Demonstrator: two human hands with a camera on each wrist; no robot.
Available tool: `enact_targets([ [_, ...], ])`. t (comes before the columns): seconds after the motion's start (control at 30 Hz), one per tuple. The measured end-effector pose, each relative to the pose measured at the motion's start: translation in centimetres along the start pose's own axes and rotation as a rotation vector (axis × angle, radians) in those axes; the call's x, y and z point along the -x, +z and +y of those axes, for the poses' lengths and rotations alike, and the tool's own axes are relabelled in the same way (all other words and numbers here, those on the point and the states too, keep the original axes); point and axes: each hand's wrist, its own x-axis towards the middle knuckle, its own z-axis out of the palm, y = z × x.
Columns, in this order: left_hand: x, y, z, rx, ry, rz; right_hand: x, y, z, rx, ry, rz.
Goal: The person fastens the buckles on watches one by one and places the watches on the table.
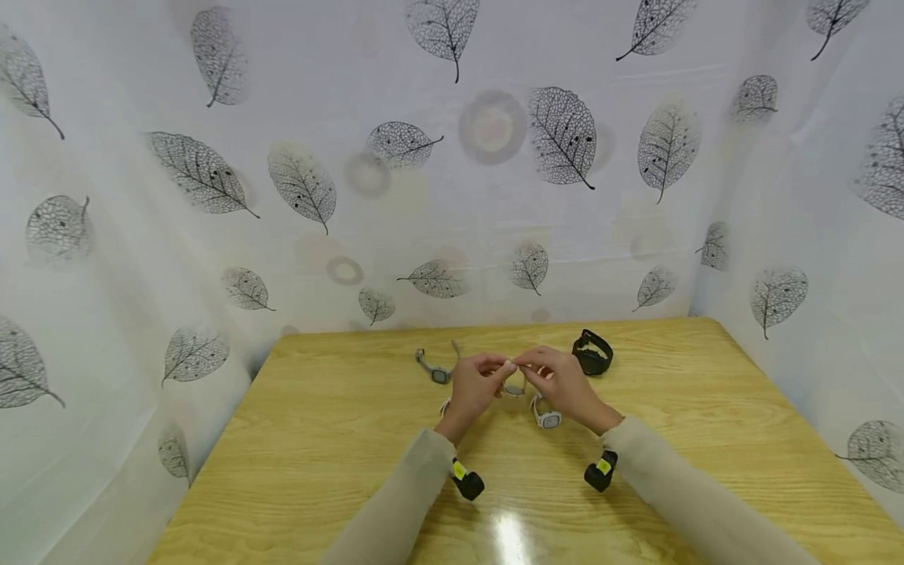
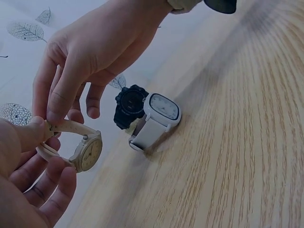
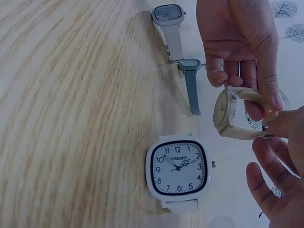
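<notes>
A cream wristwatch point(image 1: 514, 390) with a round dial hangs between my two hands, its strap bent into a loop. My left hand point(image 1: 478, 384) pinches the strap near the buckle between thumb and fingers, with its other fingers curving under the loop in the left wrist view. From the other side my right hand point(image 1: 561, 384) pinches the same strap end, its fingertips meeting the left thumb. The watch's dial point(image 3: 222, 110) faces away from the fingers. The fingers partly cover the buckle. Just below the right hand, a white square-faced watch point(image 3: 178, 167) stands on the table.
A grey watch point(image 1: 439, 375) lies left of the hands, and a black watch point(image 1: 593, 355) sits at the back right. Another white watch point(image 3: 168, 14) is mostly hidden behind the left wrist in the head view. The wooden table point(image 1: 318, 455) meets a leaf-patterned curtain point(image 1: 459, 196).
</notes>
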Motion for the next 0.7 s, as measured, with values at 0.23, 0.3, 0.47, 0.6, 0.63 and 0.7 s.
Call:
enact_targets([
  [0.23, -0.2, 0.0, -0.1, 0.02, -0.047, -0.002, 0.0, 0.1, 0.1, 0.012, 0.005, 0.014],
  [0.3, -0.3, 0.0, -0.1, 0.033, -0.058, 0.0, 0.0, 0.1, 0.2, 0.005, 0.011, 0.015],
  [0.47, -0.8, -0.1, 0.0, 0.091, -0.081, 0.004, 0.0, -0.1, 0.4, -0.026, 0.052, 0.012],
  [0.6, -1.2, -0.4, 0.1, 0.137, -0.105, 0.006, 0.1, -0.4, 0.5, -0.045, 0.083, 0.002],
  [0.63, -1.2, -0.5, 0.1, 0.142, -0.114, 0.008, 0.1, -0.5, 0.5, -0.049, 0.087, -0.005],
  [0.7, -1.4, -0.7, 0.2, 0.148, -0.121, 0.01, 0.1, -0.6, 0.5, -0.059, 0.091, -0.017],
])
